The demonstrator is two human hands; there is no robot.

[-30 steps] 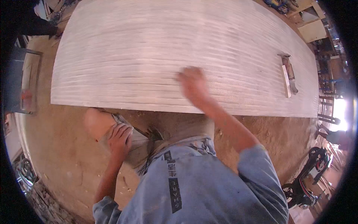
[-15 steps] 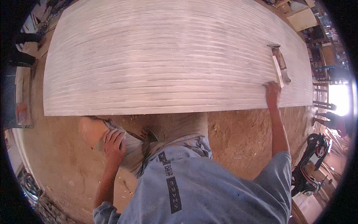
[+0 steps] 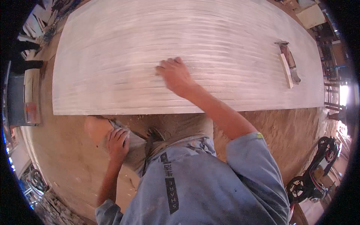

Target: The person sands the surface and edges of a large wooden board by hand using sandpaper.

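My right hand (image 3: 175,77) is over the middle of a large pale panel (image 3: 112,75) with streaky lines across it. Its fingers are bent downward and slightly blurred; whatever they may hold is hidden. My left hand (image 3: 118,142) rests on my bent leg by the hem of the shorts, fingers lying over it and holding nothing visible. On the panel's right part lie a pale wood strip (image 3: 286,71) and, beside it, a brown tool (image 3: 290,58) with dark ends, whose kind I cannot make out.
Brown, dusty ground (image 3: 71,157) surrounds the panel. A motorcycle (image 3: 313,172) stands at the lower right. Chairs (image 3: 332,93) and other furniture line the right edge. A dark person's legs (image 3: 32,65) show at the far left, near a grey box-like object (image 3: 17,97).
My right hand has swept left from beside the wood strip to the panel's middle. The left hand stays on the leg. The view has shifted slightly.
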